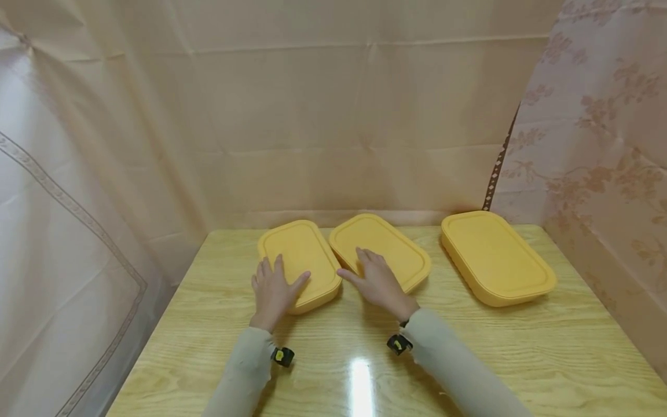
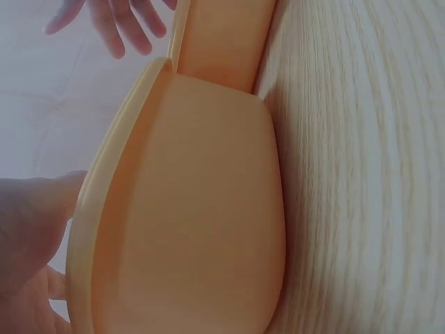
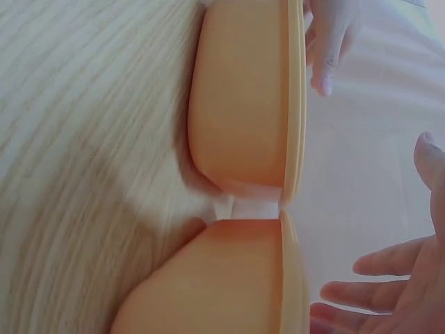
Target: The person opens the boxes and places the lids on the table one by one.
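Note:
Three yellow lidded boxes are on the table. My left hand [image 1: 273,294] lies over the lid of the left box [image 1: 308,248], fingers spread and thumb out to the right. In the left wrist view, that hand [image 2: 31,233] is right at the lid's rim, and the box's smooth side wall [image 2: 188,202] faces the camera. Over the near left part of the middle box [image 1: 388,240] hovers my right hand [image 1: 383,285], its fingers extended. The right wrist view has this hand [image 3: 410,278] beside the lid with a gap. A narrow V-shaped gap parts these two boxes at their near ends.
A third yellow box [image 1: 497,258] sits apart toward the right side of the wooden table [image 1: 323,370]. Beige cloth [image 1: 333,116] hangs behind the table's back edge, with patterned cloth [image 1: 609,150] along the right and pale cloth [image 1: 57,278] on the left.

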A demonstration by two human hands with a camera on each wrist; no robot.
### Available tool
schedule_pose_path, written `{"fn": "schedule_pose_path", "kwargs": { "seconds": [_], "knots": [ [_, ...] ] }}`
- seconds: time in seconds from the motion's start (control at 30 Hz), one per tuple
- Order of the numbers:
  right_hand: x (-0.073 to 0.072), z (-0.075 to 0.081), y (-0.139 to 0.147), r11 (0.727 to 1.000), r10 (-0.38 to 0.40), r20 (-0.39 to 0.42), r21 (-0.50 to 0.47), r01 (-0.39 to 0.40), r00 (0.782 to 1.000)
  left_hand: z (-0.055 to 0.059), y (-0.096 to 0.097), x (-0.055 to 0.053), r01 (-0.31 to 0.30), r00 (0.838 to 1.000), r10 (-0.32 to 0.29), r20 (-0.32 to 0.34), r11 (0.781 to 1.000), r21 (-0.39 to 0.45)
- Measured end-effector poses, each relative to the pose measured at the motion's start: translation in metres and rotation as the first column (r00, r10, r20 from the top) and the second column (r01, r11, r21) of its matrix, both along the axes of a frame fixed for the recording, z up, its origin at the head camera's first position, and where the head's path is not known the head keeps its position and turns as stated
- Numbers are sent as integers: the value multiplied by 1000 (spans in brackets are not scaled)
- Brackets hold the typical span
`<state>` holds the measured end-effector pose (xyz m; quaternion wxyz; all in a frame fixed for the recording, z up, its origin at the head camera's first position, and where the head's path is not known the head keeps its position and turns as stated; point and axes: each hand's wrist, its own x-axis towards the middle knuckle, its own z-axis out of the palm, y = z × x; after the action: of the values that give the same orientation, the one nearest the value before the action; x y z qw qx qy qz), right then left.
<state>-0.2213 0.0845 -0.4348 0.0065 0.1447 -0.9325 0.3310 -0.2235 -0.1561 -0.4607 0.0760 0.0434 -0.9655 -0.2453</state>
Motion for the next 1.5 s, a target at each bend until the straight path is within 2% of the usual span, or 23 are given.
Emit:
{"fn": "schedule_pose_path", "kwargs": {
  "seconds": [0.43,0.73,1.0,1.23,1.5],
  "knots": [
    [1,-6,-13,998,2,-23,-55,-3,1000,-1,-7,3,-7,999,4,34,997,81],
    [7,-8,-21,995,-11,-39,-97,8,999,-6,-14,7,-13,1000,10,29,993,121],
    [9,-16,-30,998,37,-31,-52,-38,999,-7,-17,10,-27,998,18,59,988,155],
    [11,-25,-35,997,42,27,-73,-40,999,-9,-19,11,-46,995,31,93,984,170],
    [12,-36,-38,994,44,147,-101,-29,988,-14,-20,8,-65,994,48,97,982,180]
  ]
}}
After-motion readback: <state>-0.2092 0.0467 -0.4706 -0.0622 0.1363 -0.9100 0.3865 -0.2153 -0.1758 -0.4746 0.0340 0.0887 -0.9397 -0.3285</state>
